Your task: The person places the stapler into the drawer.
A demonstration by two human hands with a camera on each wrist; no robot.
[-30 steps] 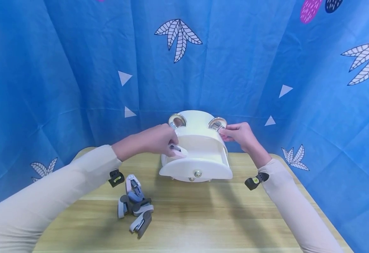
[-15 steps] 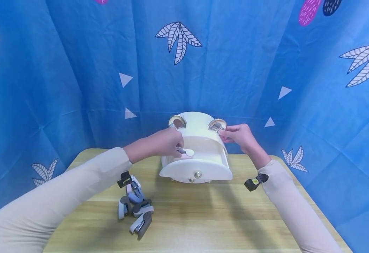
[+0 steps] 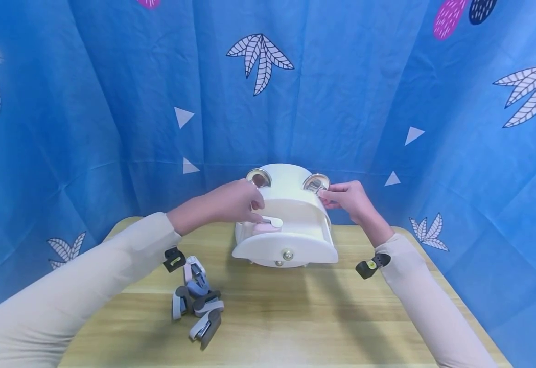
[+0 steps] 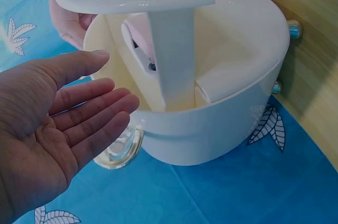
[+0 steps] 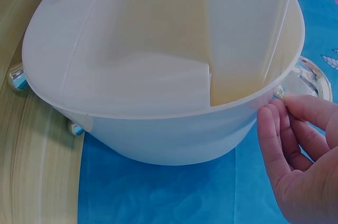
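Glossy cream plastic organizer box looks light, rigid and slippery; its round silver handles seem the surest hold. Right hand pinches one handle, while left hand hovers beside it, fingers straight.

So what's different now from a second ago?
The left hand has let go of the pink clip, which it carried into the white box; it now hangs open beside it. The right hand still pinches the ring handle. The grey clips on the table stayed put.
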